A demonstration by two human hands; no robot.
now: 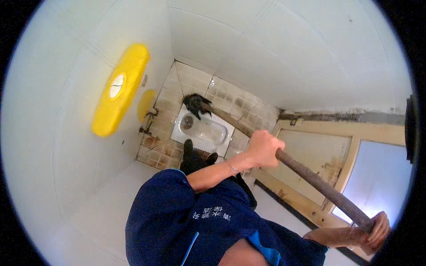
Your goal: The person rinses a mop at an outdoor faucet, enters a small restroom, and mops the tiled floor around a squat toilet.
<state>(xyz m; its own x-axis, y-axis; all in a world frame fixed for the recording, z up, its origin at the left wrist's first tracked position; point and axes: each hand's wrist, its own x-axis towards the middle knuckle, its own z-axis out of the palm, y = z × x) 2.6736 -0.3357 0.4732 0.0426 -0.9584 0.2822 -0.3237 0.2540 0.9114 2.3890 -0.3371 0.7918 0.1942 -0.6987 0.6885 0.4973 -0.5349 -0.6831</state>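
Observation:
My left hand [264, 148] is closed around the middle of a long brown mop handle [309, 174]. My right hand [374, 232] grips the handle near its upper end, at the lower right. The handle slants down to a dark, wet-looking mop head [196, 103], which rests on the floor tiles at the edge of a white squat toilet [208, 130]. The toilet's dark drain hole lies just below the mop head.
A yellow plastic cistern [121, 89] hangs on the left wall, with a dark valve [146, 129] near the floor. Stained tiles [166, 103] surround the toilet. A worn wooden door [316, 159] with dirt marks stands at the right. My dark shoes [196, 153] are beside the toilet.

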